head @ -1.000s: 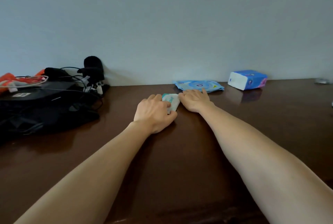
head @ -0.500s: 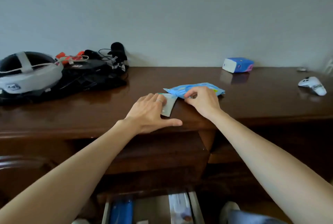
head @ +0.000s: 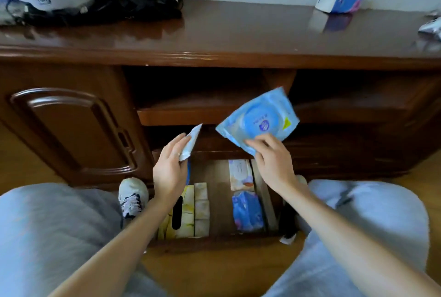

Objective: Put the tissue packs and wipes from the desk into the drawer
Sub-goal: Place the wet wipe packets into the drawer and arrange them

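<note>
Above the open drawer (head: 216, 201), I hold one item in each hand. My left hand (head: 168, 172) pinches a small white sachet (head: 191, 141) by its lower end, thumb hidden behind it, so the sachet sticks up and to the right. My right hand (head: 272, 160) pinches the blue wipes pack (head: 259, 121) at its lower corner, fingers curled over the edge, the pack tilted and fanning up toward the shelf. Neither item touches the drawer yet; both hang over its back half.

Below, the drawer already holds a yellow tissue box (head: 183, 213) on the left and two packs (head: 243, 191) on the right, with a bare strip of wood between them.

I judge this the carrying-down step. Next I need to lower both hands and let go, laying the wipes flat in the bare strip or on top of the packs. One blue tissue pack (head: 338, 0) sits on the desk (head: 238, 34) near the wall, well apart, waiting for another trip.
</note>
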